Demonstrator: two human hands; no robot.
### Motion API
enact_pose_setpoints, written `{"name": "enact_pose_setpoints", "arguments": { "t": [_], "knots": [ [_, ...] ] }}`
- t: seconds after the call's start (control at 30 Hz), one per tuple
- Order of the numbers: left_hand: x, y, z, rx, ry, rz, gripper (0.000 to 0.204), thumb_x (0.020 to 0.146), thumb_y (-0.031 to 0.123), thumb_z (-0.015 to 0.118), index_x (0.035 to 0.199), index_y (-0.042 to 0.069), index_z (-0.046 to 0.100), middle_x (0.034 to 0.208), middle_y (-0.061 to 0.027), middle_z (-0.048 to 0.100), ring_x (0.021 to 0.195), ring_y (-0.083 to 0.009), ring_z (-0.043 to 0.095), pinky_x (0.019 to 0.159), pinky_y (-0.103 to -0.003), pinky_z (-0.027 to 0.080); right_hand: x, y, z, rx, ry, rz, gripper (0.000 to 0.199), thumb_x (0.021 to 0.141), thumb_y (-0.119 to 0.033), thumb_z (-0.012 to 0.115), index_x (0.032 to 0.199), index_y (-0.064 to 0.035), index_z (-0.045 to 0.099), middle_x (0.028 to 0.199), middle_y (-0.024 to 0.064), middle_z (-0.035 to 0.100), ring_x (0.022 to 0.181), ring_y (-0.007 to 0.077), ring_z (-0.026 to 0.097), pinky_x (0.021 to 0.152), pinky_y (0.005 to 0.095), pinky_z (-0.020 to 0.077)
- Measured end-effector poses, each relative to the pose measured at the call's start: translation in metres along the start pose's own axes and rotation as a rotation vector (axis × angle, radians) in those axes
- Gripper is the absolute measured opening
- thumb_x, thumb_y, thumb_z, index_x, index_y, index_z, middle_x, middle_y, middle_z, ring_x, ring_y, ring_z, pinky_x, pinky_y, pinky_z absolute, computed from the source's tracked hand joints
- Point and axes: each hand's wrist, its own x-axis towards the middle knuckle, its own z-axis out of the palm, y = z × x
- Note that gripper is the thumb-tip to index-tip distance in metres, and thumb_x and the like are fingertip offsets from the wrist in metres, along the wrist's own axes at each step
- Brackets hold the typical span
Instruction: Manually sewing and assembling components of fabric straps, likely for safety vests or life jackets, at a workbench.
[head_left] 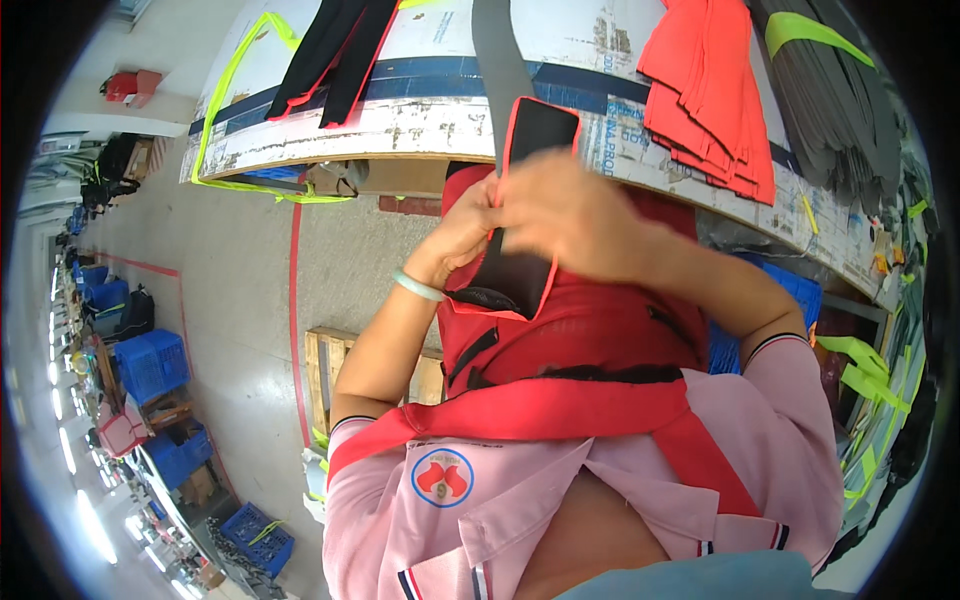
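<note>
A red garment (590, 330) with black trim hangs from the table edge down against my body. Both hands meet at its upper part. My left hand (462, 232), with a pale green bangle on the wrist, pinches the orange-edged black panel (520, 262) at its left side. My right hand (572, 215) lies closed over the same panel from the right and hides most of its middle. A grey strap (497, 55) runs from the panel up across the table.
The worn worktable (420, 125) carries black and red pieces (335, 55) at the left, a stack of orange pieces (710, 90) and dark grey pieces (850, 110) at the right. A wooden pallet (325, 370) and blue crates (152, 362) stand on the floor at the left.
</note>
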Motion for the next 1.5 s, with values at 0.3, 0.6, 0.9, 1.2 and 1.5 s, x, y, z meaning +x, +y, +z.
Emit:
{"name": "enact_pose_setpoints", "arguments": {
  "t": [0.3,0.6,0.9,1.2,1.5],
  "knots": [
    [-0.049,-0.005,-0.034,-0.216,-0.001,0.040,0.049,0.096,0.021,0.053,0.137,0.001,0.036,0.125,-0.0142,0.056,0.109,-0.0203,0.058,0.094,-0.034,0.049,-0.011,0.061,-0.007,0.719,-0.296,1.097,0.038,0.086,-0.015,0.063,0.123,-0.0123,0.054,0.108,0.0074,0.060,0.080,0.0066,0.053,0.056,0.0206,0.0442],
    [-0.055,-0.066,-0.022,-0.154,0.291,0.612,0.054,0.092,0.008,0.055,0.140,0.002,0.031,0.135,-0.0180,0.047,0.126,-0.0300,0.045,0.105,-0.043,0.038,-0.011,-0.018,0.098,0.990,0.310,1.062,0.037,0.086,-0.004,0.064,0.112,-0.0046,0.039,0.095,0.0076,0.060,0.078,0.0105,0.061,0.049,0.0215,0.0498],
    [-0.046,-0.047,-0.078,-1.007,0.435,0.516,0.022,0.091,0.008,0.047,0.111,0.001,0.052,0.104,-0.0148,0.059,0.111,-0.0357,0.054,0.099,-0.054,0.043,-0.017,-0.036,0.093,0.309,-0.124,0.350,0.028,0.083,-0.001,0.051,0.111,-0.0041,0.059,0.108,0.0093,0.060,0.089,0.0314,0.062,0.073,0.0387,0.0530],
    [-0.015,-0.085,-0.090,-0.975,0.335,0.465,0.009,0.085,0.006,0.057,0.089,-0.002,0.055,0.078,-0.0105,0.058,0.079,-0.0253,0.057,0.087,-0.042,0.048,-0.014,-0.011,0.161,-0.009,-0.707,0.436,0.021,0.072,-0.004,0.058,0.091,0.0020,0.063,0.080,0.0216,0.066,0.076,0.0367,0.066,0.067,0.0444,0.0539],
    [-0.003,-0.077,-0.158,-1.046,0.438,0.371,0.003,0.085,0.005,0.047,0.084,0.003,0.048,0.063,-0.0058,0.047,0.054,-0.0221,0.049,0.052,-0.036,0.047,0.003,-0.025,0.146,0.234,-0.629,0.549,0.034,0.079,-0.005,0.052,0.111,0.0022,0.046,0.110,0.0216,0.055,0.099,0.0410,0.057,0.081,0.0462,0.0474]
  ]
}}
